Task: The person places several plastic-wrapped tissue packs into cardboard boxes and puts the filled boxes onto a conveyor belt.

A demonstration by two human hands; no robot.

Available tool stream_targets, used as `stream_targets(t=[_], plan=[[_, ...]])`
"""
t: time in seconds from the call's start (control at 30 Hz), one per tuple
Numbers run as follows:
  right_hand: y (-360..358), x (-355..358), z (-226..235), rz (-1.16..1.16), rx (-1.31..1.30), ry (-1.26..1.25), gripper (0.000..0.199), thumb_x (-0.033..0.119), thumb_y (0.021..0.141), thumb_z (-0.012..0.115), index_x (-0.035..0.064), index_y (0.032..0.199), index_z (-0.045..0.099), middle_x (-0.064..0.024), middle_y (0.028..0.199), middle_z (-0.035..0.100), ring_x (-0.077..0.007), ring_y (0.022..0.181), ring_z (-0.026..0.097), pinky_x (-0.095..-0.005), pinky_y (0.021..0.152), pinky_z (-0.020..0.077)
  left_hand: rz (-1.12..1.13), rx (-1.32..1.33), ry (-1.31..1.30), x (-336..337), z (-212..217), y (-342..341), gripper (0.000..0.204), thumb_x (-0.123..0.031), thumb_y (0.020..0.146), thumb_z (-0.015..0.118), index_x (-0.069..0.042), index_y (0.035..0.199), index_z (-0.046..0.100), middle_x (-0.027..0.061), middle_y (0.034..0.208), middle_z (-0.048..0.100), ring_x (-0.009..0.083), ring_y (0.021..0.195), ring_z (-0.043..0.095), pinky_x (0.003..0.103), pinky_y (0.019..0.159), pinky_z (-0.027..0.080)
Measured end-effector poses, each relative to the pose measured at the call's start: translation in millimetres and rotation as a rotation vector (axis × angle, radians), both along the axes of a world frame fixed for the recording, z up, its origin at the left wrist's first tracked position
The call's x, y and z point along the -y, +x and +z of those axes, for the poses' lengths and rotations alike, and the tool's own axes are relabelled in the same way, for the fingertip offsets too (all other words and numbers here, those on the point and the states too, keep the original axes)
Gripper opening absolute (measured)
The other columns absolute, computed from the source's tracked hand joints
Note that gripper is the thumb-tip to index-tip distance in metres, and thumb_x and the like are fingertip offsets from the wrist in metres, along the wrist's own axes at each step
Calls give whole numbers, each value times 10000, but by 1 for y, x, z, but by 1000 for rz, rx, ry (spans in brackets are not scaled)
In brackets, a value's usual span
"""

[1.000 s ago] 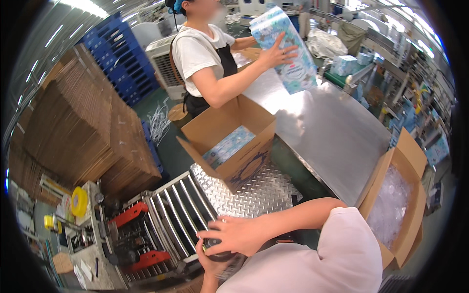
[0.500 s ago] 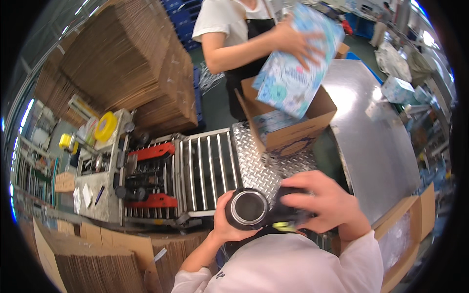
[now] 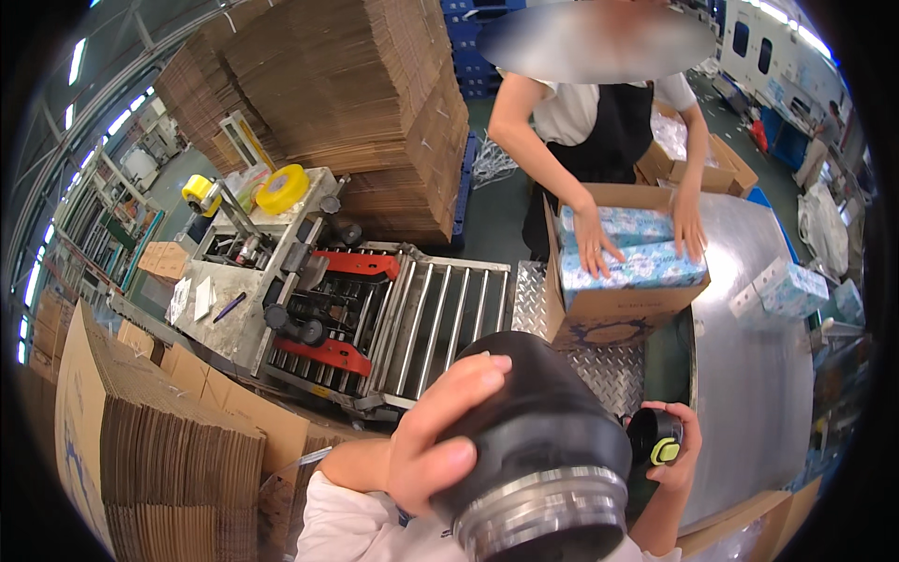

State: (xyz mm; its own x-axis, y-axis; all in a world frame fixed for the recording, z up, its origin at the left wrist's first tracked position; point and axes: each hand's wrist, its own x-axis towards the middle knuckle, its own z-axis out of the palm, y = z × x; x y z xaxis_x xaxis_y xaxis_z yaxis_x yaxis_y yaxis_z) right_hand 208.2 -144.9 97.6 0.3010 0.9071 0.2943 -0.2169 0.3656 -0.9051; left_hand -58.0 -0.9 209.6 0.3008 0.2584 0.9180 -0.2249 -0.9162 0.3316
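My left hand [image 3: 433,426] is wrapped round the side of a black bottle [image 3: 548,407], raised close to me and tilted so its open mouth with a bare metal neck points down toward me. To the right, my right hand [image 3: 686,448] grips a black bottle lid [image 3: 646,434] with a yellow-green button. The lid is off the bottle and apart from it. Beyond the bottle stands an open cardboard carton [image 3: 623,318] with blue floral packs [image 3: 637,270] inside. A co-worker's two hands [image 3: 592,245] press on the packs.
A roller conveyor [image 3: 440,309] with red guides runs left, beside a stand holding a yellow tape roll [image 3: 283,189]. Tall stacks of flattened cartons [image 3: 328,103] rise behind, more [image 3: 169,468] at near left. A metal table [image 3: 749,403] lies right, bearing a floral pack [image 3: 791,286].
I have raised and tipped the bottle toward me, while the lid has moved right, away from it. The co-worker's floral pack has gone down into the carton. My view has shifted.
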Motion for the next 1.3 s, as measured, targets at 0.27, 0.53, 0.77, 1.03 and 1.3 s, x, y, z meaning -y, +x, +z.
stream_targets(t=[0.27,0.53,0.77,1.03,1.3], plan=[[-1,-4,-6,-61,146,-54,887,294,513,864,-26,1185,382,-235,1114,519,-321,941,588,-405,804,493,-11,135,-601,50,65,0,504,-370,851,472,-5,1197,432,254,1223,435,356,1154,387,460,987,245],[-10,-10,-1,-28,-44,-135,851,277,527,855,-11,1183,394,-226,1114,527,-311,971,576,-387,832,475,107,292,240,1,57,2,557,-477,895,326,-12,1160,480,248,1127,501,414,997,522,519,909,357],[3,-10,-25,-74,-40,-443,904,374,550,835,-45,1216,390,-192,1162,517,-261,1068,513,-360,912,409,484,293,95,33,71,1,309,-277,861,468,-37,1054,441,196,986,537,376,847,588,515,811,448],[-12,-18,-4,105,132,-111,933,419,516,840,-42,1205,413,-158,1140,529,-240,1033,526,-347,884,424,594,329,310,25,69,5,308,-314,895,358,-89,1100,405,148,1111,443,351,920,535,507,884,401],[-15,-20,2,133,176,-85,917,411,525,837,-55,1197,421,-164,1157,510,-250,1065,493,-361,913,386,594,308,339,23,77,-1,291,-311,903,345,-123,1122,382,143,1157,407,345,950,514,507,906,386]])
